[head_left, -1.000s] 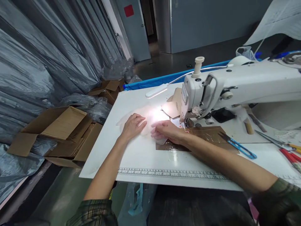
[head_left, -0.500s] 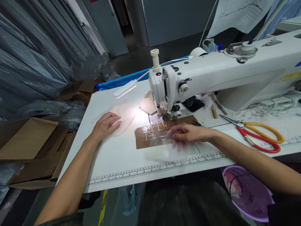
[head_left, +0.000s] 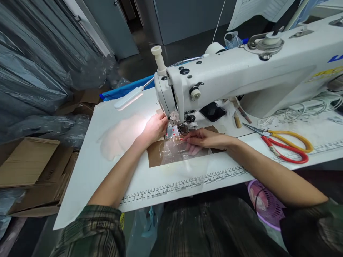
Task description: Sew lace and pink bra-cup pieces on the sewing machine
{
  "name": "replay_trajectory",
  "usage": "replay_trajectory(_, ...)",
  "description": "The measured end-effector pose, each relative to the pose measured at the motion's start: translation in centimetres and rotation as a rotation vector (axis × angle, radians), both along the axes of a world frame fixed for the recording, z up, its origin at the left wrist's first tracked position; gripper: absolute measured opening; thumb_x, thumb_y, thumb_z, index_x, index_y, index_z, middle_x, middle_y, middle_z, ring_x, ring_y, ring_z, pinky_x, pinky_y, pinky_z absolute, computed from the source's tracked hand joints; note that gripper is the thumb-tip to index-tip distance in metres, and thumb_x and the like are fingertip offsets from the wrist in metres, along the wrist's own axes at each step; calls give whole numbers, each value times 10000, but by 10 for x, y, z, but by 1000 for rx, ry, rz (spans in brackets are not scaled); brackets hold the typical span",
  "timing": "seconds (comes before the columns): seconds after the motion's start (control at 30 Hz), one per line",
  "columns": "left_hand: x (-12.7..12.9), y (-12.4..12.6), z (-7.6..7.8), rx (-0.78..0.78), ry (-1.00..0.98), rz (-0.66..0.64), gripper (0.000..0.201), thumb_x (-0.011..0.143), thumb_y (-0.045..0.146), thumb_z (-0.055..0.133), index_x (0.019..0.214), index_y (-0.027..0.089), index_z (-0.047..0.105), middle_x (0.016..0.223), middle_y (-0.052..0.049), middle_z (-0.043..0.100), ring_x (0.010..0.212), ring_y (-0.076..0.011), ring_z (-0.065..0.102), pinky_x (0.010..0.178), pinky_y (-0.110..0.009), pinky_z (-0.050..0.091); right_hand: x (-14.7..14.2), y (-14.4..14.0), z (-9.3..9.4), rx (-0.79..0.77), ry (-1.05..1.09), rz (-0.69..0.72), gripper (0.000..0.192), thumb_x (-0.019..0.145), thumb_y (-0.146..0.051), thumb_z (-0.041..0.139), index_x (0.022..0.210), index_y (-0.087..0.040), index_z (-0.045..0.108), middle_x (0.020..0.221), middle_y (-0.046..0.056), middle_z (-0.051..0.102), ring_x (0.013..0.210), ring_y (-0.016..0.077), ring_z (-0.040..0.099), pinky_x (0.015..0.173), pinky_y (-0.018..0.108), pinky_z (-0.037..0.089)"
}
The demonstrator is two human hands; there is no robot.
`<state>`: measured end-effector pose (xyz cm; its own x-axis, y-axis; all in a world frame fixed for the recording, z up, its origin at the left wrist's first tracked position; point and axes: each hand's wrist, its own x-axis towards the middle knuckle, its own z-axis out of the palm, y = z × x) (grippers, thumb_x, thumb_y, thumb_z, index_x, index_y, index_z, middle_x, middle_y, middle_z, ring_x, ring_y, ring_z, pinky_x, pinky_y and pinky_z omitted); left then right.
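Note:
My left hand (head_left: pixel 155 127) is at the left side of the sewing machine (head_left: pixel 184 89) head, fingers bent together beside the presser foot; its fingertips are partly hidden, and I cannot make out what they hold. My right hand (head_left: pixel 199 138) pinches a sheer, see-through fabric (head_left: pixel 184 154) just in front and to the right of the presser foot (head_left: pixel 183 128). That fabric lies over a brown, tape-covered plate (head_left: pixel 155 153) and hangs toward the table's front edge. Left of the machine, a pale pinkish sheer fabric piece (head_left: pixel 115 137) lies flat on the white table.
Red-and-yellow-handled scissors (head_left: pixel 288 142) lie at right. Behind them are a wooden-handled tool (head_left: pixel 237 120), a dark flat object (head_left: pixel 213 111) and loose cord (head_left: pixel 311 109). A lit lamp (head_left: pixel 129 98) shines from the left. Cardboard boxes (head_left: pixel 29 160) stand beside the table; a purple basket (head_left: pixel 268 205) is below.
My left hand has left the pale fabric and moved right, up to the presser foot. My right hand has moved forward and left with the sheer fabric. The view has shifted slightly.

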<state>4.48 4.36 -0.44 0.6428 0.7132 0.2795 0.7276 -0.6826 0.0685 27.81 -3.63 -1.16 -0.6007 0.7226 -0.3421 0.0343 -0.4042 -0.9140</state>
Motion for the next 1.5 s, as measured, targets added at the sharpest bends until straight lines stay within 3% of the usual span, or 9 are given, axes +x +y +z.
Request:
replay_trajectory(0.17,0,-21,3,3,-121,36,129,851,151,534,783,191,635,834,-85,614,763,-215,578,676,-339,471,1,0,-2,-11,47,35,247,766,-208,751,980,-128,660,822,35,717,672,106,695,684,226,613)
replay_trajectory(0.3,-1,-66,10,-252,-244,-160,202,896,331,598,1040,205,662,1107,-97,640,986,-229,617,827,-376,529,-1,-6,-1,27,63,36,252,744,-184,750,978,-132,673,816,32,722,681,113,695,680,235,609)
replay_trajectory(0.43,-12,-89,7,-430,-394,-183,144,903,317,605,891,196,684,1146,-113,650,1043,-225,628,850,-375,539,-3,-9,3,20,71,27,242,758,-200,744,978,-119,685,801,47,724,656,122,693,635,237,603)
replay_trajectory(0.6,-28,-94,2,-651,-922,171,204,831,367,703,810,167,669,758,-49,679,662,-138,635,584,-251,528,-7,-6,6,5,36,-53,325,772,-269,767,1035,-110,662,757,48,715,607,124,689,567,213,596)
replay_trajectory(0.7,-28,-97,4,-774,-1058,292,231,761,370,776,797,163,680,641,-11,647,581,-118,602,565,-241,525,-14,-5,8,1,33,-143,375,734,-333,802,1000,-110,658,744,38,704,595,124,687,546,210,599)
replay_trajectory(0.9,-26,-99,5,-852,-1121,317,242,765,398,772,818,172,705,651,-4,648,597,-112,603,589,-243,539,-25,-8,7,12,-22,-320,327,709,-395,814,788,-134,634,636,5,652,541,114,654,468,190,564)
replay_trajectory(1.03,-29,-100,2,-901,-1267,393,237,751,381,789,837,174,712,743,-20,689,683,-118,644,702,-265,579,-23,-8,4,-1,-23,-398,303,716,-381,810,807,-143,646,635,9,662,540,122,652,488,216,572)
replay_trajectory(1.27,-29,-99,0,-1065,-1490,356,272,742,363,798,812,176,613,1145,-96,699,1044,-233,685,972,-420,562,-21,-11,4,-24,-14,-395,319,753,-423,772,734,-154,601,638,24,658,540,130,643,483,233,554)
replay_trajectory(1.5,-30,-96,-4,-986,-1375,264,287,875,432,654,802,203,498,1234,-88,667,1119,-262,662,975,-467,563,-20,-11,0,8,68,-382,394,741,-511,765,754,-156,594,726,51,680,636,155,674,558,247,572)
